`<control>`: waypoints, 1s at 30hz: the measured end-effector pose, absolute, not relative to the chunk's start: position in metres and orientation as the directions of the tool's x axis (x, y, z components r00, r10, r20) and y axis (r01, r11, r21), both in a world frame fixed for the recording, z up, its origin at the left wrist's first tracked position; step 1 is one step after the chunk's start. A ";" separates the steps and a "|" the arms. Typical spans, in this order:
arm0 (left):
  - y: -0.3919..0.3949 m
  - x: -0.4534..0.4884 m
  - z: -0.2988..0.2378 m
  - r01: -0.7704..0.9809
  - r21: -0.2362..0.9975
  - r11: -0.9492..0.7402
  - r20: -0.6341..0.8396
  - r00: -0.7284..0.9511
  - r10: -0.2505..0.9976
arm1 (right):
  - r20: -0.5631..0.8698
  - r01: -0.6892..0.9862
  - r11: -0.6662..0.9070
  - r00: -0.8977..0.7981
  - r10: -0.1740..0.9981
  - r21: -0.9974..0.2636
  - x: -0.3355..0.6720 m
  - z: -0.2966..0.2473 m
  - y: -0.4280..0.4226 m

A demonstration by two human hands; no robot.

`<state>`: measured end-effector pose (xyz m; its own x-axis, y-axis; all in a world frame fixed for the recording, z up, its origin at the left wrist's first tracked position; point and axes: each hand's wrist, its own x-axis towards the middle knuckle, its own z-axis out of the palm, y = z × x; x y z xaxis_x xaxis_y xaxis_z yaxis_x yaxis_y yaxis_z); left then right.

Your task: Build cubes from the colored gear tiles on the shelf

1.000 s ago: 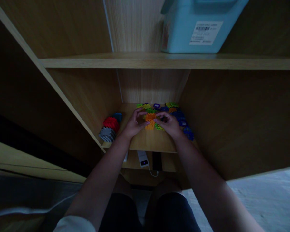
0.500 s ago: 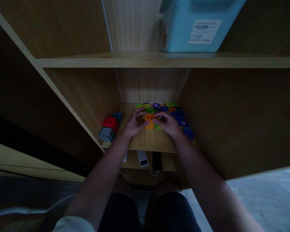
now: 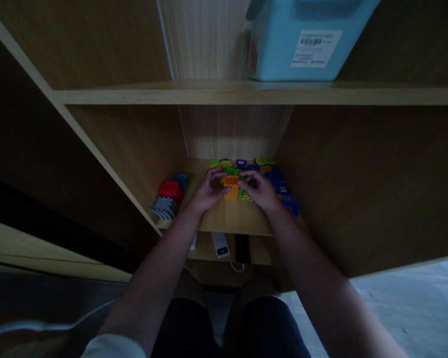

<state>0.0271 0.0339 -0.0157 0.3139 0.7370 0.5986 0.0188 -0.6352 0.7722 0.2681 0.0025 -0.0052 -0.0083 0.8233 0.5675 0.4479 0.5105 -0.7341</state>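
An orange block of notched interlocking tiles [image 3: 230,192] stands on the middle shelf board, between my two hands. My left hand [image 3: 208,191] grips its left side, thumb against the front and fingers curled toward the top. On the opposite side, my right hand [image 3: 260,190] has its thumb at the block's right edge, with the forefinger bent close to the upper corner. Green tiles [image 3: 232,171] lie just behind the block, partly covered by it and my fingers. More green tiles [image 3: 245,194] sit beside it under my right hand.
Grey [image 3: 165,207], red [image 3: 170,190] and blue [image 3: 180,180] blocks line the left side. Blue tiles [image 3: 278,181] lie along the right. A light-blue bin [image 3: 276,54] stands on the shelf above. Below are a white device with a cable [image 3: 220,243] and a black flat object [image 3: 242,248].
My right forefinger has lifted slightly away from the block's upper right corner. The left hand and the orange block look almost unmoved.
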 end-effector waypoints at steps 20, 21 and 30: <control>0.036 0.024 -0.017 0.146 0.793 -0.592 0.572 0.157 0.805 | 0.359 0.945 -0.261 0.318 0.878 -0.197 0.303 -0.008 0.048; 0.036 0.024 -0.017 0.146 0.795 -0.589 0.570 0.152 0.808 | 0.343 0.942 -0.269 0.325 0.881 -0.201 0.303 -0.008 0.049; 0.031 0.022 -0.009 0.213 0.755 -0.621 0.612 0.111 0.783 | 0.340 0.946 -0.235 0.302 0.891 -0.222 0.308 -0.004 0.050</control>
<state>0.0222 0.0310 -0.0090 0.1111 0.7827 0.6125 0.2129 -0.6207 0.7546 0.3083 0.0497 -0.0042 0.3015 0.8908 0.3400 0.9461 -0.2354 -0.2224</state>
